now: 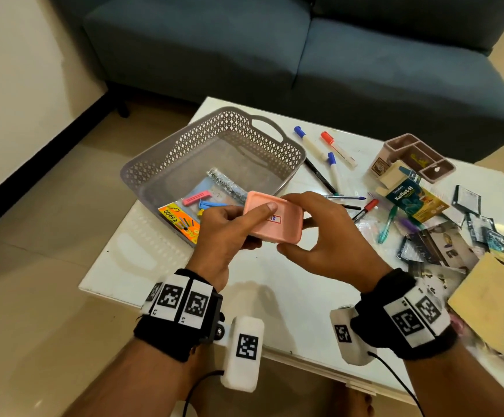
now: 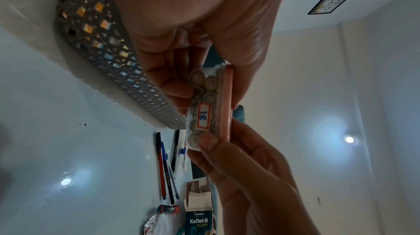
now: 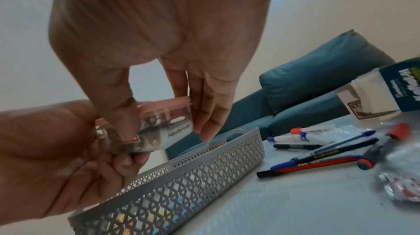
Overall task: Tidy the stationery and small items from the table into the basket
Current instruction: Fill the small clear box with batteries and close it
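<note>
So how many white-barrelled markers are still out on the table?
3: a blue-capped marker nearest the basket handle, a red-capped marker to its right, and a second blue-capped marker below them. More may hide under the clutter at right.

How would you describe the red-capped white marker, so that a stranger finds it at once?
Start at the grey basket on the white table. Just right of its handle lie three white markers. Two have blue caps; the red-capped marker, lying farthest right, is the one.
</note>
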